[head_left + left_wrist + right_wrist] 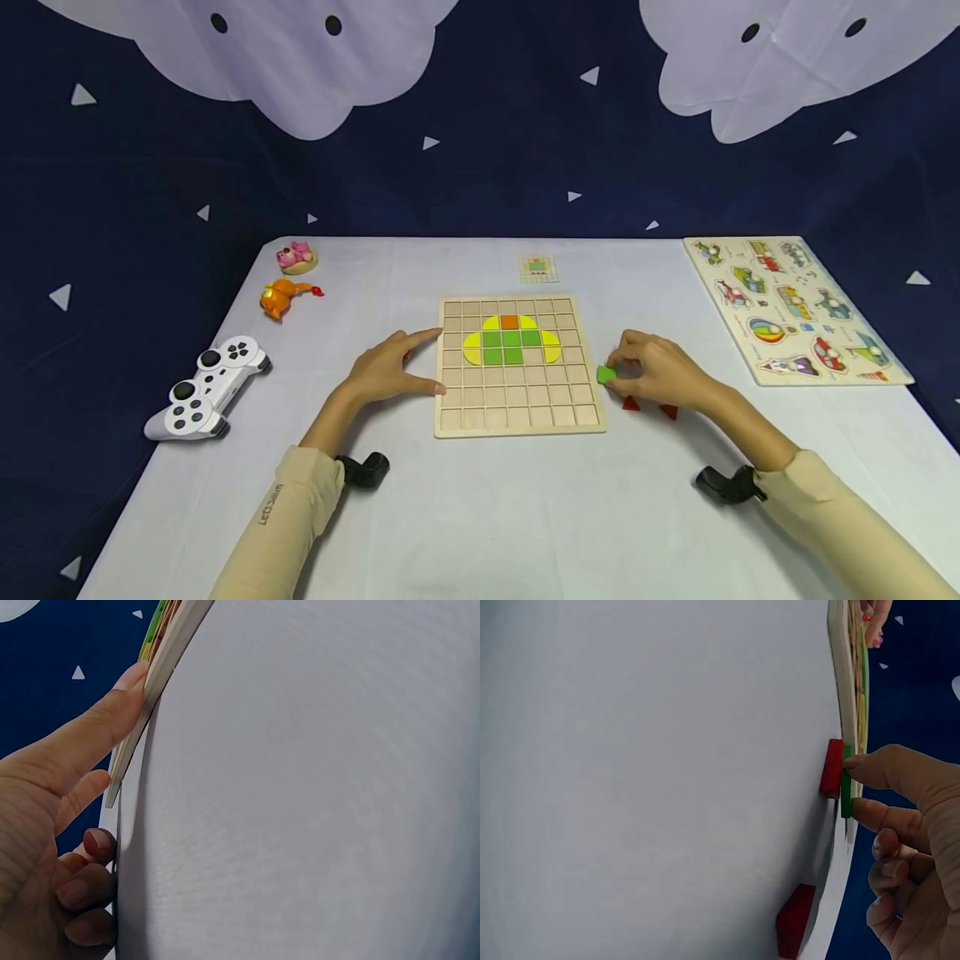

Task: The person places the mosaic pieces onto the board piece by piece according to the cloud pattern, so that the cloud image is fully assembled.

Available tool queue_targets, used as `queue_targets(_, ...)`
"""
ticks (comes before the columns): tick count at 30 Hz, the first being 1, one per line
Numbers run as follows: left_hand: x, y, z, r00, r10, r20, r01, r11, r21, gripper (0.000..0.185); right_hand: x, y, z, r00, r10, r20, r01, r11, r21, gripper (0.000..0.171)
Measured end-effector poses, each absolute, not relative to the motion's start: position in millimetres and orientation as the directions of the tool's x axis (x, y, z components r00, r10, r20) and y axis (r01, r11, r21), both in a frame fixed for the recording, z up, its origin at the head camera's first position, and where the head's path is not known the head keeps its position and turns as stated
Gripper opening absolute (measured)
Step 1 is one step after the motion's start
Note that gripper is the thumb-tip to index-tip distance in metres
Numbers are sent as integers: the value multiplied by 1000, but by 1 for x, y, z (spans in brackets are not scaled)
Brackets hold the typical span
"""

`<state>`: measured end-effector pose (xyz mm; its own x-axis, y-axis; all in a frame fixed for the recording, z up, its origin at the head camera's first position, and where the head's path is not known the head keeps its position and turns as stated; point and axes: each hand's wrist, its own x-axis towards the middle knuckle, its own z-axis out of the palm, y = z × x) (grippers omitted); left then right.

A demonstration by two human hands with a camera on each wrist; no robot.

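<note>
A small flat green piece [605,374] sits pinched in the right hand [654,372] at 3 o'clock of the wooden grid board [519,417], whose centre shows yellow, green and orange tiles. Two red pieces [649,407] lie under that hand. The left hand [390,369], fingers relaxed, touches the board's 9 o'clock edge on the table [525,517].

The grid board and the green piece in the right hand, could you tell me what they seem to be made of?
The grid board looks like pale unpainted wood, matt, with a light tan layered edge in the wrist views. The green piece, pinched by the right hand, is probably painted wood: solid flat colour, thick square edge. Plastic cannot be ruled out.
</note>
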<state>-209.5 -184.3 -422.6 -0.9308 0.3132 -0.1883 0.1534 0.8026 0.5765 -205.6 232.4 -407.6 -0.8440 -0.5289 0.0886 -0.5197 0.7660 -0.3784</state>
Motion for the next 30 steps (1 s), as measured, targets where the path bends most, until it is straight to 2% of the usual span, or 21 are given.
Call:
queue_targets(9, -210, -185, -423, -930, 315, -189, 155, 803, 575, 97, -206, 237, -407, -853, -512, 103, -508, 766, -394, 21)
queue_targets(16, -210, -185, -424, -929, 317, -191, 154, 800, 579, 97, -210, 228, -409, -827, -543, 147, -552, 734, -396, 19)
queue_targets(30, -210, -185, -424, -930, 315, -190, 151, 798, 584, 97, -219, 193, -407, -788, -598, 150, -592, 669, -449, 21)
